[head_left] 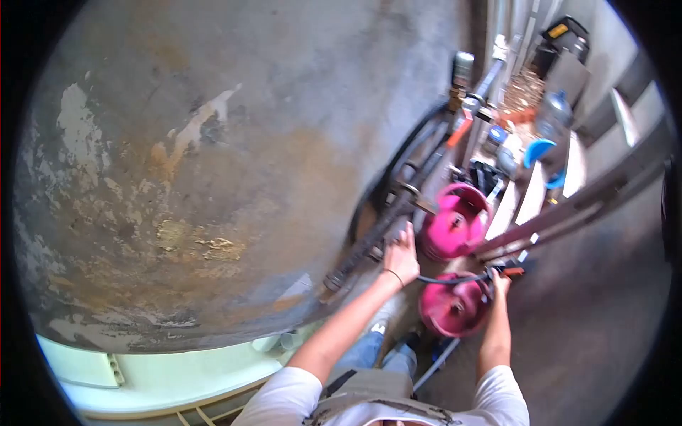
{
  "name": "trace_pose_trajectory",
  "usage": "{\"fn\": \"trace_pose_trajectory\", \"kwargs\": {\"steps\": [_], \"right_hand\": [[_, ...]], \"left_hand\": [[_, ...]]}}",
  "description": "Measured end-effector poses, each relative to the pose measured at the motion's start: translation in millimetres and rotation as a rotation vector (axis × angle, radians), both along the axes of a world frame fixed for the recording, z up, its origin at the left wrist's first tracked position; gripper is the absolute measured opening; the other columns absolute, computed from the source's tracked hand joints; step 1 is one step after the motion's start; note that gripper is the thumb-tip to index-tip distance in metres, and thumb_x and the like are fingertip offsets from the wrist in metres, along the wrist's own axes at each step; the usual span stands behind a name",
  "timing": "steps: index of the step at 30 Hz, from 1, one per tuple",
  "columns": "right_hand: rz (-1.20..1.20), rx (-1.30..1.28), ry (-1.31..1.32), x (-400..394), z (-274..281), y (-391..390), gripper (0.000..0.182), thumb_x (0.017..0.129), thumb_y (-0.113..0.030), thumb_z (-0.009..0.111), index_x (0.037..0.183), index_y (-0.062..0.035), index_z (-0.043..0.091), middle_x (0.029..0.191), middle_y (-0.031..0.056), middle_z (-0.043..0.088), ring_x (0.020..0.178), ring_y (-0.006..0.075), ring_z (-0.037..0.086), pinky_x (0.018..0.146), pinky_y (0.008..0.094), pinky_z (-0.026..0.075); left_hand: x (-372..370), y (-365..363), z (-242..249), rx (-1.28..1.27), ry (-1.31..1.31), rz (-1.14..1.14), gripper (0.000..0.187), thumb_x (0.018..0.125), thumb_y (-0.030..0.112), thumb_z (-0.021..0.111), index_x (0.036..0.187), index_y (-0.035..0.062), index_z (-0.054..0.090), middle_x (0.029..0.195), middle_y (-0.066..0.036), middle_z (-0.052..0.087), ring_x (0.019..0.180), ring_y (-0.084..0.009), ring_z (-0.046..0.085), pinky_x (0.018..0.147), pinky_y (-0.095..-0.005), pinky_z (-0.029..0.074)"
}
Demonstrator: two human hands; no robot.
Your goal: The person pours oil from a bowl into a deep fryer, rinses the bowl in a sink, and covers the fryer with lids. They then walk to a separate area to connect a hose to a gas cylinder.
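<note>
My left hand (401, 257) is at the lower end of the dark pipework (387, 224), with its index finger stretched out; a small fitting there is partly hidden by it. A black hose (444, 281) runs from near my left wrist to my right hand (499, 281). The fingers of my right hand are wrapped round a dark tool with an orange-red end (513, 271). Two pink gas cylinders (455, 221) (455, 305) stand below and between my hands.
A large stained grey tank (213, 177) fills the left side. Metal ladder-like rails (568, 209) cross the right. An orange-red valve lever (459, 132) sits on the pipe. Beyond are a clear bottle (554, 115), blue container (540, 151) and black case (565, 35).
</note>
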State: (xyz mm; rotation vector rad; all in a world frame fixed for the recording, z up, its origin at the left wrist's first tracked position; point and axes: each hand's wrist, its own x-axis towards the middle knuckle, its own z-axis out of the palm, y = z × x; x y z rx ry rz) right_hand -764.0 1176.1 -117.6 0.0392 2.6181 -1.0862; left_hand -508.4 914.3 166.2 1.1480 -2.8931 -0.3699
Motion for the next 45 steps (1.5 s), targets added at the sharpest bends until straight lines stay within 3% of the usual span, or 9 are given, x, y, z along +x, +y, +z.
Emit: {"fn": "trace_pose_trajectory", "kwargs": {"steps": [1, 7, 9, 11, 17, 19, 31, 36, 45], "right_hand": [[-0.047, 0.057, -0.124, -1, 19, -13, 0.064, 0.058, -0.046, 0.077, 0.095, 0.0047, 0.063, 0.093, 0.0181, 0.065, 0.089, 0.0287, 0.063, 0.081, 0.0393, 0.047], [-0.198, 0.138, -0.319, -30, -84, -28, 0.078, 0.049, -0.042, 0.081, 0.106, 0.0036, 0.054, 0.089, 0.0167, 0.066, 0.085, 0.0271, 0.064, 0.08, 0.0387, 0.049], [-0.327, 0.284, -0.223, -2, 7, -55, 0.075, 0.05, -0.042, 0.08, 0.106, 0.0027, 0.057, 0.096, 0.0177, 0.064, 0.089, 0.0286, 0.062, 0.081, 0.0389, 0.048], [-0.405, 0.259, 0.156, 1, -1, -54, 0.075, 0.052, -0.042, 0.078, 0.106, 0.0052, 0.055, 0.09, 0.0185, 0.065, 0.089, 0.0287, 0.062, 0.081, 0.0375, 0.048], [-0.298, -0.264, 0.367, 62, 126, -50, 0.069, 0.063, -0.032, 0.077, 0.115, 0.002, 0.05, 0.104, 0.0168, 0.06, 0.091, 0.0239, 0.061, 0.086, 0.0345, 0.046], [-0.36, -0.659, 0.465, 86, 99, -34, 0.063, 0.063, -0.022, 0.079, 0.114, -0.0001, 0.049, 0.099, 0.0131, 0.06, 0.086, 0.0208, 0.06, 0.083, 0.0321, 0.046], [-0.4, -0.103, -0.078, 172, 23, 36, 0.101, 0.051, -0.051, 0.078, 0.13, -0.0021, 0.039, 0.129, 0.0211, 0.045, 0.12, 0.0315, 0.043, 0.101, 0.0362, 0.034], [-0.376, -0.192, -0.031, 168, 36, 17, 0.062, 0.058, -0.04, 0.077, 0.103, -0.002, 0.059, 0.098, 0.0114, 0.062, 0.088, 0.0232, 0.059, 0.082, 0.035, 0.046], [-0.399, -0.133, 0.082, 148, 3, 2, 0.067, 0.054, -0.037, 0.08, 0.105, -0.0016, 0.055, 0.095, 0.0126, 0.063, 0.087, 0.0245, 0.061, 0.083, 0.0359, 0.046]], "left_hand": [[0, 0, 1, -0.004, 0.009, -0.004, 0.093, 0.062, 0.014, 0.061, 0.135, -0.0097, 0.008, 0.111, -0.025, 0.04, 0.093, -0.0379, 0.049, 0.078, -0.043, 0.045], [1, 5, 4, -0.054, 0.16, -0.007, 0.1, 0.06, 0.023, 0.068, 0.135, -0.009, 0.009, 0.113, -0.024, 0.039, 0.099, -0.0369, 0.045, 0.087, -0.0438, 0.039], [1, 4, 5, 0.033, 0.16, 0.008, 0.106, 0.059, 0.024, 0.07, 0.137, -0.0059, 0.005, 0.123, -0.025, 0.037, 0.103, -0.0381, 0.045, 0.094, -0.0434, 0.036], [3, 4, 4, -0.017, 0.193, -0.007, 0.105, 0.06, 0.028, 0.071, 0.136, -0.008, 0.007, 0.118, -0.025, 0.038, 0.103, -0.0375, 0.044, 0.092, -0.044, 0.037], [2, 3, 7, 0.028, 0.134, -0.001, 0.107, 0.06, 0.031, 0.072, 0.136, -0.0072, 0.006, 0.117, -0.027, 0.04, 0.097, -0.0392, 0.049, 0.086, -0.0445, 0.041], [1, -1, 16, 0.105, 0.078, -0.006, 0.109, 0.06, 0.035, 0.071, 0.136, -0.007, 0.005, 0.116, -0.027, 0.041, 0.092, -0.0385, 0.053, 0.082, -0.0431, 0.044], [4, -7, 8, 0.224, 0.13, -0.027, 0.111, 0.058, 0.046, 0.07, 0.134, -0.0065, 0.008, 0.116, -0.025, 0.042, 0.091, -0.0387, 0.057, 0.079, -0.043, 0.048], [7, -9, 9, 0.241, 0.103, -0.054, 0.112, 0.058, 0.047, 0.07, 0.134, -0.0068, 0.007, 0.119, -0.026, 0.041, 0.094, -0.0388, 0.057, 0.082, -0.0422, 0.047], [7, -9, 7, 0.23, 0.129, -0.072, 0.111, 0.057, 0.047, 0.068, 0.133, -0.0086, 0.009, 0.119, -0.028, 0.041, 0.092, -0.039, 0.058, 0.081, -0.0422, 0.047]]}}
